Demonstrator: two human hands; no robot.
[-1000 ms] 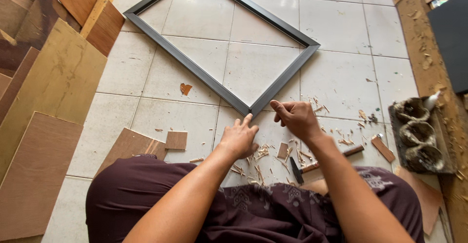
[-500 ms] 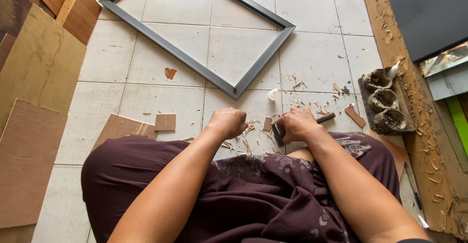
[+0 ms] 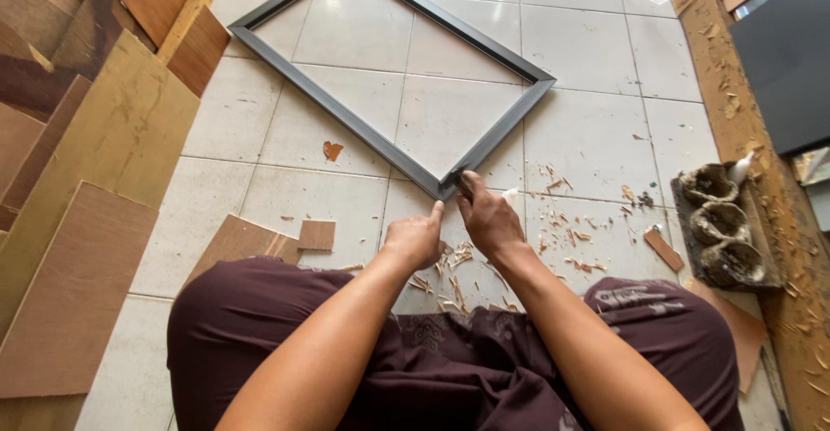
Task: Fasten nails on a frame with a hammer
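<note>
Grey rectangular frame (image 3: 346, 120), flat on tiles (image 3: 588, 51)

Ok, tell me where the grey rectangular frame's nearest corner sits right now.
In the head view, the grey rectangular frame lies flat on the white tiled floor, its near corner at centre, touched by the right hand, with the left hand just below it.

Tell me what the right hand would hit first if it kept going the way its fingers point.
The right hand points up and slightly left at the grey frame; its fingertips seem already at the near corner, so probably that.
</note>
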